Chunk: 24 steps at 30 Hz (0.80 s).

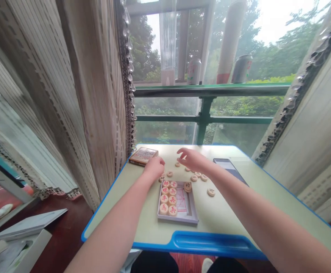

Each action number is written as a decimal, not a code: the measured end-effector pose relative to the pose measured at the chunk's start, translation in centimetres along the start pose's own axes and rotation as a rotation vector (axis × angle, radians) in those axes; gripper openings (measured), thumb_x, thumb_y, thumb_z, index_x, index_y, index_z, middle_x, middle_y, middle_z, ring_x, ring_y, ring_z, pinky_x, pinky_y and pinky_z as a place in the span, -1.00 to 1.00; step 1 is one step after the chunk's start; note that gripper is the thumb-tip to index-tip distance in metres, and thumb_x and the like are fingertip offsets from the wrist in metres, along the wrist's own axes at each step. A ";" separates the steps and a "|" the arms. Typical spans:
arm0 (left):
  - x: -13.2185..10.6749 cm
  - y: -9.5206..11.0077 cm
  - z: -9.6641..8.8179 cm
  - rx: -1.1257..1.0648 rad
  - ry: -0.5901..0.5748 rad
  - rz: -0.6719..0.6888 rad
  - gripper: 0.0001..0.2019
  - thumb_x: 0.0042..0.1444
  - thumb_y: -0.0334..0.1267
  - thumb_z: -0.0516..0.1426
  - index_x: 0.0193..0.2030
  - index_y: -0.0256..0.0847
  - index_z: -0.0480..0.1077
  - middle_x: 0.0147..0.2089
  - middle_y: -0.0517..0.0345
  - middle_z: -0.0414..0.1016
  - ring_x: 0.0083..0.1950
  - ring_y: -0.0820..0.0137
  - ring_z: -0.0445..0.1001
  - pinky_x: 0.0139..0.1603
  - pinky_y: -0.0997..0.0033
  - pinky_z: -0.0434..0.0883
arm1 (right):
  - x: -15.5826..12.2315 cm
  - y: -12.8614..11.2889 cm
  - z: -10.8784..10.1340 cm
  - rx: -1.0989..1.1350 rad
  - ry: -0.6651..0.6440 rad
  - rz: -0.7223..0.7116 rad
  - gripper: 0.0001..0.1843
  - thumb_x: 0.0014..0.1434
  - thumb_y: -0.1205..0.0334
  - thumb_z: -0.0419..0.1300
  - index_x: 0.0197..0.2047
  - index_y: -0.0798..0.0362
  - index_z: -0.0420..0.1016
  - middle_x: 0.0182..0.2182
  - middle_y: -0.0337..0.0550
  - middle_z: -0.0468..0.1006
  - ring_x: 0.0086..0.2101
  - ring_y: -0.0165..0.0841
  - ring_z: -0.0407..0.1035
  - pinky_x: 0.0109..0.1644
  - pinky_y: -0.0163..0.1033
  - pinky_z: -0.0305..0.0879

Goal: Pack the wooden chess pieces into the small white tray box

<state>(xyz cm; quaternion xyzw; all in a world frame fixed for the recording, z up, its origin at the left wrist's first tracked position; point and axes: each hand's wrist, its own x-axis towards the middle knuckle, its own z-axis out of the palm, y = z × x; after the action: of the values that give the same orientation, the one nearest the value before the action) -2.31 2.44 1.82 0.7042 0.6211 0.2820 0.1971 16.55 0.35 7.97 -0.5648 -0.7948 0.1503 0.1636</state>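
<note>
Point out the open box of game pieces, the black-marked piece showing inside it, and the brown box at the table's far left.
Open box (pixel 179 218): head view, on its front wall.
Black-marked piece (pixel 187 185): head view, on its top face.
Brown box (pixel 143 154): head view, on its top face.

The pieces (pixel 172 200) look like smooth, pale wood, the tray (pixel 178 219) like thin matt card, the box (pixel 143 156) like printed card. The table (pixel 211 216) is smooth, its trough (pixel 211 243) glossy plastic. Curtains (pixel 94 76) are ribbed cloth; cans (pixel 194 71), metal; the floor (pixel 56 231), shiny wood.
</note>
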 end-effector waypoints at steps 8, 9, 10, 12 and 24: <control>-1.5 0.3 0.1 -0.134 -0.160 0.033 -0.60 -0.23 -0.61 0.06 -0.21 -0.32 0.50 -0.19 -0.02 0.58 -0.16 0.29 0.54 -0.24 0.43 0.47 | -3.9 3.3 2.5 -0.024 0.128 -0.111 -0.82 0.15 0.27 0.14 -0.19 0.03 0.54 -0.21 -0.12 0.58 -0.19 -0.29 0.40 -0.11 -0.23 0.27; -1.5 0.3 0.1 -0.158 -0.176 0.032 -0.58 -0.23 -0.61 0.06 -0.19 -0.32 0.49 -0.19 -0.03 0.58 -0.17 0.30 0.54 -0.25 0.45 0.47 | -3.8 3.7 3.0 -0.016 0.137 -0.128 -0.82 0.13 0.30 0.15 -0.20 0.03 0.55 -0.22 -0.12 0.59 -0.18 -0.28 0.39 -0.09 -0.22 0.26; -1.6 0.3 0.1 -0.189 -0.194 0.035 -0.58 -0.23 -0.62 0.05 -0.18 -0.33 0.48 -0.18 -0.03 0.58 -0.16 0.31 0.54 -0.24 0.46 0.47 | -3.7 3.9 3.5 -0.010 0.139 -0.151 -0.83 0.12 0.32 0.17 -0.22 0.02 0.56 -0.24 -0.13 0.60 -0.18 -0.27 0.38 -0.08 -0.20 0.26; -1.5 0.4 0.1 -0.252 -0.222 0.046 -0.59 -0.22 -0.64 0.05 -0.19 -0.34 0.48 -0.16 -0.03 0.57 -0.13 0.33 0.53 -0.17 0.47 0.47 | -3.3 4.4 4.2 -0.005 0.147 -0.197 -0.85 0.11 0.32 0.20 -0.25 0.02 0.57 -0.28 -0.13 0.61 -0.18 -0.26 0.38 -0.05 -0.17 0.25; -1.7 1.2 0.5 -0.122 -0.143 0.163 -0.78 -0.03 -0.41 0.06 -0.30 -0.27 0.53 -0.28 0.08 0.60 -0.24 0.33 0.53 -0.15 0.35 0.44 | -3.5 4.6 4.2 -0.139 0.150 -0.311 -0.84 0.14 0.28 0.21 -0.20 0.06 0.57 -0.26 -0.04 0.60 -0.23 -0.24 0.38 -0.12 -0.16 0.28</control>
<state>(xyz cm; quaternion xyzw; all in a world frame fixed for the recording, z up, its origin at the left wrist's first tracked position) -1.12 0.62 1.93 0.7571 0.5280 0.2836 0.2599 19.72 -1.72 1.92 -0.4548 -0.8664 0.0255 0.2045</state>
